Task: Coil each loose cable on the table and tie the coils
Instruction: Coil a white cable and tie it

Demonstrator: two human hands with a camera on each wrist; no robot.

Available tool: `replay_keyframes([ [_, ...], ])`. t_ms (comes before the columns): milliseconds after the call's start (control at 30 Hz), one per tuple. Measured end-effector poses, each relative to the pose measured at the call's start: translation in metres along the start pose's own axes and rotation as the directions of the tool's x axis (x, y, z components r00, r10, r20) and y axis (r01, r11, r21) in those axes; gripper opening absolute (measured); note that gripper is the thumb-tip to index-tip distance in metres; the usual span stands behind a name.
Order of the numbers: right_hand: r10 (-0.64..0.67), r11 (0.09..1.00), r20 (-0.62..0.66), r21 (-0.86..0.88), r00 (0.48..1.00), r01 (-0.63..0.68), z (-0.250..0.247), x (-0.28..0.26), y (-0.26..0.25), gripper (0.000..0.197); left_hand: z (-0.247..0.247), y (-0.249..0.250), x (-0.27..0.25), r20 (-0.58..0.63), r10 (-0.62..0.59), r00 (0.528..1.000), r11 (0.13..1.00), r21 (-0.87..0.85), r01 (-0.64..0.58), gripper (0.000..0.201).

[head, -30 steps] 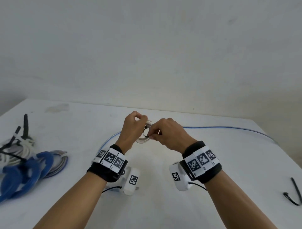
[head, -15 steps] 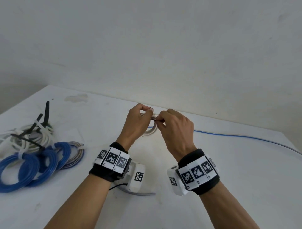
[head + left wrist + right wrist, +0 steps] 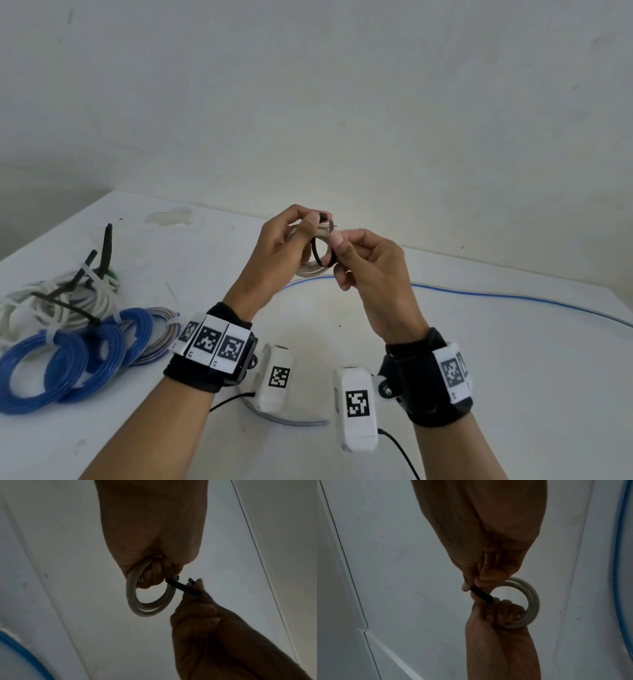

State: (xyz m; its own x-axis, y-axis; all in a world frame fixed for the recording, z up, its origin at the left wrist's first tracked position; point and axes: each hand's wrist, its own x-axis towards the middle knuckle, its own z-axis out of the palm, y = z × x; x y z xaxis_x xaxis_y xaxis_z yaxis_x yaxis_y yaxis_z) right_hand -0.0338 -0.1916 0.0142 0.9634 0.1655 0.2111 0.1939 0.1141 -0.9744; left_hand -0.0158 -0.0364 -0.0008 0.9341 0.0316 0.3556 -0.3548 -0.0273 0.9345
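Note:
A small white cable coil [image 3: 313, 272] is held up above the white table [image 3: 479, 359] in the middle of the head view. My left hand [image 3: 306, 224] grips the top of the coil, fingers curled through it. A black tie [image 3: 319, 254] loops around the coil. My right hand [image 3: 337, 246], just to the right, pinches the tie's end between thumb and fingers. The left wrist view shows the coil [image 3: 149, 601] hanging from my left hand [image 3: 154, 577], with the tie [image 3: 181, 588] stretched over to my right hand. In the right wrist view my right hand [image 3: 471, 586] pinches the tie [image 3: 482, 595] beside the coil [image 3: 532, 601].
Tied blue coils [image 3: 61, 359], a grey coil [image 3: 161, 329] and a white bundle [image 3: 51, 301] bound with black ties lie at the table's left. A loose blue cable [image 3: 513, 299] runs across the table behind my hands toward the right edge.
Both hands have risen with the coil and come closer to the camera. The right hand has turned and now pulls the black tie's end away from the coil.

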Motion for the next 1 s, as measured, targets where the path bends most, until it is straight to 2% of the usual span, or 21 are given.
replay_keyframes([
  [167,0.052,0.999,-0.033,0.0,0.998,-0.052,-0.0041,0.0008,-0.0011,0.023,0.0051,0.0081,-0.0022,-0.004,0.015,1.0,0.999,0.031,-0.014,0.026],
  [833,0.036,0.999,-0.032,-0.018,0.999,-0.036,-0.0081,0.0027,-0.0018,0.021,0.0058,0.0099,-0.0071,0.023,0.044,0.999,0.994,0.099,-0.046,0.024],
  [1000,0.036,0.998,-0.115,0.047,0.993,-0.031,-0.0077,0.0083,-0.0036,0.025,0.0096,0.0108,-0.0088,0.073,0.069,0.995,0.99,0.117,-0.078,0.023],
])
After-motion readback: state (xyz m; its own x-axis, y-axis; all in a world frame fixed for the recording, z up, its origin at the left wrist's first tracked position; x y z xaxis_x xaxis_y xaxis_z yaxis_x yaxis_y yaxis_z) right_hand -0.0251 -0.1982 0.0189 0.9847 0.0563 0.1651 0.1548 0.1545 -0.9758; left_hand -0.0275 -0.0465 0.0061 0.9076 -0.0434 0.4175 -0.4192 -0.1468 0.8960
